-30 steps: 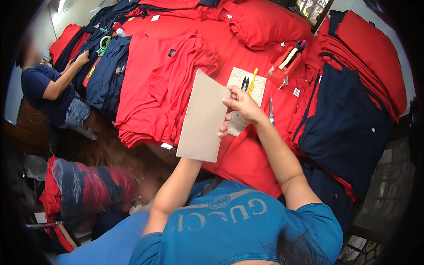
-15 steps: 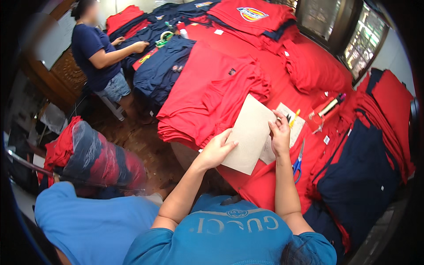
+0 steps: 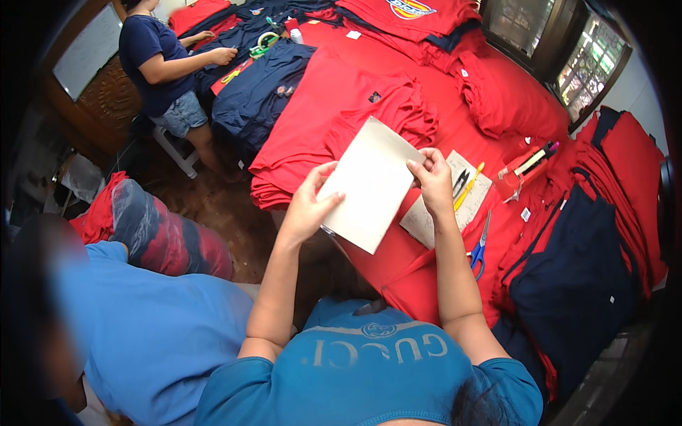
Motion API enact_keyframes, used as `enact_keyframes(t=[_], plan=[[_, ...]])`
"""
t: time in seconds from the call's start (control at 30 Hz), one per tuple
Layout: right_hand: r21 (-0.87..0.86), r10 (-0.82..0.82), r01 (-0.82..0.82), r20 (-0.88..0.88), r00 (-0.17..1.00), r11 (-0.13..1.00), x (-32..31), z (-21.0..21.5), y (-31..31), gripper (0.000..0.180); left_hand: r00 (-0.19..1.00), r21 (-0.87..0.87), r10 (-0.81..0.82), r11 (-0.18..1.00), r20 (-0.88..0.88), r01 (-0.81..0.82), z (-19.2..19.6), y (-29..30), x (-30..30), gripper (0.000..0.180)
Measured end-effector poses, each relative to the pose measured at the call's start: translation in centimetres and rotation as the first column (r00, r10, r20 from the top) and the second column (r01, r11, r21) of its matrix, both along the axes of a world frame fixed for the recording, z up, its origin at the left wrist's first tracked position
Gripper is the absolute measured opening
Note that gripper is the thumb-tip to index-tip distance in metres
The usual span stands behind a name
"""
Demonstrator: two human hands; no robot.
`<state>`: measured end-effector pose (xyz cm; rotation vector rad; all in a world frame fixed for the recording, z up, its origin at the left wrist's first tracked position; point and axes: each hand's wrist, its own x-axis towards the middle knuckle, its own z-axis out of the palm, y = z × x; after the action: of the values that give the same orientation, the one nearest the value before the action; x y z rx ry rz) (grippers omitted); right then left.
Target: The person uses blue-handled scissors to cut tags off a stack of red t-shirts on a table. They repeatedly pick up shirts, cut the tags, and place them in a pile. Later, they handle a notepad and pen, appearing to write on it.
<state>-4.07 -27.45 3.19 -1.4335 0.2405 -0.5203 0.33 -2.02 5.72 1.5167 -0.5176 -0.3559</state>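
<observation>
While the left hand (image 3: 307, 206) has joined the right hand (image 3: 433, 181), both now pinch the cardboard sheet (image 3: 369, 184) above the red shirt stack (image 3: 334, 121).

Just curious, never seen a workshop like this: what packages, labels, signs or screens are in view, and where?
Clear plastic bag of red and navy cloth, on the floor at left.
Small white tags, square, on red shirts at right.
Red-and-yellow chest emblem, top shirt pile.
No screens visible.

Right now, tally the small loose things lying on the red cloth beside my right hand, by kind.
Blue-handled scissors: 1
Yellow pen: 1
White paper sheet lying on the red cloth: 1
Total: 3
</observation>
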Motion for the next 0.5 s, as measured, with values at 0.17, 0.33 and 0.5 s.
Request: enact_keyframes(t=[0.17,0.33,0.5], plan=[[0.150,0.086,-0.084,-0.009,0.996,0.985,-1.1,1.0,0.5,0.023,0.991,0.104,0.099,0.989,0.087,-0.108,0.2,0.6,-0.1,0.049],[0.210,0.145,-0.143,0.006,0.989,0.967,-2.5,0.3,0.4,0.021,0.966,0.297,0.124,0.936,0.228,-0.190,1.5,1.3,-1.0,0.041],[0.163,0.160,-0.151,-0.040,0.986,0.975,-2.6,-0.4,0.6,0.022,0.839,0.328,0.077,0.898,0.539,-0.294,2.1,2.1,-2.7,0.033]])
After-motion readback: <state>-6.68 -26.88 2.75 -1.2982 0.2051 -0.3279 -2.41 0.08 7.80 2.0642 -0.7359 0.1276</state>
